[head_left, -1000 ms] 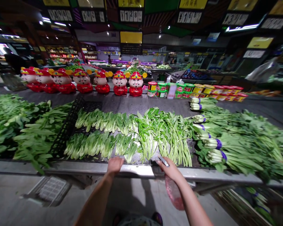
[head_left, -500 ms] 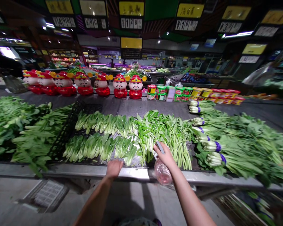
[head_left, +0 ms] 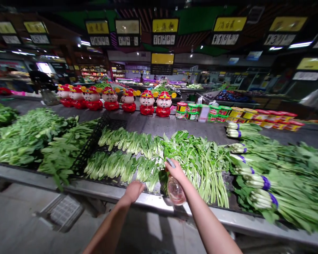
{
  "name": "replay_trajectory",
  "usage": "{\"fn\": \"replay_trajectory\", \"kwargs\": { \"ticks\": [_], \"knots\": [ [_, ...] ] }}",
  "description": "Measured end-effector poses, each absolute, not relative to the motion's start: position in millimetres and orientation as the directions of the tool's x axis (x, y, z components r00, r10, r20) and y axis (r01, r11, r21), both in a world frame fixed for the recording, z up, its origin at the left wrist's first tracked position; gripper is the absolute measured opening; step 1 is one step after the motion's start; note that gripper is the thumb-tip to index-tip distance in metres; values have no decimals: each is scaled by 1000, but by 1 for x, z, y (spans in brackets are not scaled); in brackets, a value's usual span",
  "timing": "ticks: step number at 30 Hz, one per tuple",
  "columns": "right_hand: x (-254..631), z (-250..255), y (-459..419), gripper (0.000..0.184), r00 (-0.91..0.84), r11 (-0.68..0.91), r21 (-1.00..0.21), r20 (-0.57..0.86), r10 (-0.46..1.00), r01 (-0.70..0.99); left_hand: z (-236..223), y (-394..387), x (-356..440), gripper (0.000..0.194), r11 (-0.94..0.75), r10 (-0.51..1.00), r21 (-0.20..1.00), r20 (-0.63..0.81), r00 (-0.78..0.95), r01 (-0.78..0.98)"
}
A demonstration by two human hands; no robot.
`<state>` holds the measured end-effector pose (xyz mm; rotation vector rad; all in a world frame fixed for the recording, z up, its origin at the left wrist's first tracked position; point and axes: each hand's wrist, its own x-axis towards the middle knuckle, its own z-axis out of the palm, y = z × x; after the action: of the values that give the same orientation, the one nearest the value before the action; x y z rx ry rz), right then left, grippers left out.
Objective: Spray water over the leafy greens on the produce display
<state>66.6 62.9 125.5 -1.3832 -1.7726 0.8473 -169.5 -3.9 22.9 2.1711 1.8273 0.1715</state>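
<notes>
Plastic bottle (head_left: 176,192) — gripped in closed right hand (head_left: 176,170); left hand (head_left: 134,191) — curled at table edge (head_left: 157,202), hold unclear, beside leafy greens (head_left: 144,171).

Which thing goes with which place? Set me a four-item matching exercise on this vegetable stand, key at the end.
Things:
1. Bottle
2. Left hand
3. Red figures
4. Purple bands

Places:
A. At the metal edge, left of the bottle
B. Around white stalks
C. In the right hand
D. In a row behind the greens

Pairs: 1-C, 2-A, 3-D, 4-B
</notes>
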Motion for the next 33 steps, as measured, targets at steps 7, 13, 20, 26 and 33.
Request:
{"fn": "replay_trajectory", "kwargs": {
  "ticks": [7,13,20,26,33],
  "knots": [
    [12,153,78,31,-282,357,-820,250,926,447,38,-3,-190,49,-35,998,184,-50,45,982],
    [-9,140,87,32,-282,345,-842,241,929,414,35,-6,-208,54,8,996,137,-92,4,991],
    [-12,116,89,31,-230,302,-834,216,949,461,25,-5,-213,51,8,993,136,-118,8,991],
    [-21,127,85,31,-225,299,-834,215,950,464,25,-5,-216,51,-27,997,202,-70,42,979],
    [-46,142,81,35,-198,322,-853,261,945,411,31,3,-231,52,-55,998,253,-26,63,966]
  ]
}}
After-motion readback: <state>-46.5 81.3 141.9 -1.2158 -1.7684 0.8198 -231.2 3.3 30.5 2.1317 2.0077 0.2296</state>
